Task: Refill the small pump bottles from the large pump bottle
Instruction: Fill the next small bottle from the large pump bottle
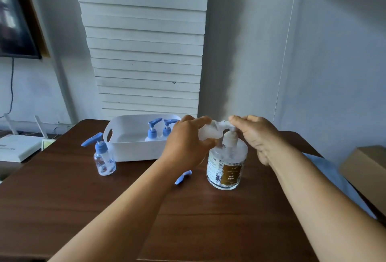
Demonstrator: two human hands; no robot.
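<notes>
I am holding a small bottle (208,133) in my left hand (186,144), fingers curled round its clear body, tilting it so its mouth is meeting the spout of the big bottle (226,163). The small bottle is blurring in the picture, so I cannot tell how full it is. My right hand (259,136) is sitting over the big bottle's pump head (229,134), fingertips (235,120) pressing down on its top, the other fingers loosely bent and gripping nothing. The big bottle is standing upright on the table (104,199), just in front of me and to the right, clear with a brown label, liquid showing through its wall.

A blue cap (182,176) is lying flat on the table, partly hiding under my left wrist, just left of the big bottle. Further left a second small bottle (103,156) is standing upright with its blue pump on, just beside the white tub (117,132). Inside the tub two more small bottles (151,131) are standing side by side near its right end, blue pumps pointing right; my left hand is partly covering the second of them.

A white box (16,147) is sitting off the table's left edge, and a cardboard box (367,170) is showing at the far right.
</notes>
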